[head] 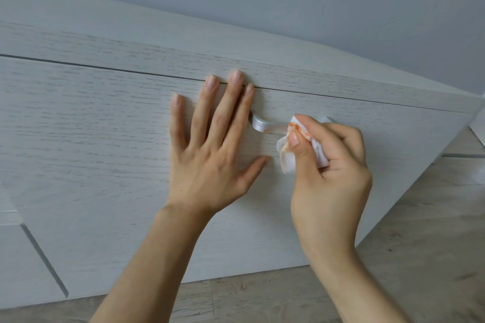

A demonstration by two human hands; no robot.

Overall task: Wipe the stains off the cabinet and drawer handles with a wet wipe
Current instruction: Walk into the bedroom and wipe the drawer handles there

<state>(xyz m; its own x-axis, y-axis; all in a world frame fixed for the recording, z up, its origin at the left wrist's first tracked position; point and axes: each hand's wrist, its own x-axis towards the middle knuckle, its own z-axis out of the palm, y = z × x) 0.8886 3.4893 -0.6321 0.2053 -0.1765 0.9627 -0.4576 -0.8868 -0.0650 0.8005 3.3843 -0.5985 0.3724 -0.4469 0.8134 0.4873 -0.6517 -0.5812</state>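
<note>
Handle first: a short silver bar fixed to the pale wood-grain drawer front, just under the seam that parts that front from the cabinet's top panel. An orange-red smear lies along the bar's middle, and only the rounded end nearer the left hand looks clean; the far end is mostly hidden behind the right hand. The wet wipe is bunched up and pressed against the handle on that side, already blotched orange where it has taken up stain, so I judge the wiping to be under way with the smear still left to clear. The right hand comes up from below the handle with the wrist bent back, its fingers curled tight round the wad and the thumb pinning the wipe from beneath, a grip that lets it press and drag along the bar. The left hand lies flat on the drawer front just beside the handle's clean end, fingers spread wide and holding nothing, their tips reaching the seam above; it probably steadies the drawer so the front does not shift under the rubbing. Below the drawer front, a grey wood-look floor shows.
</note>
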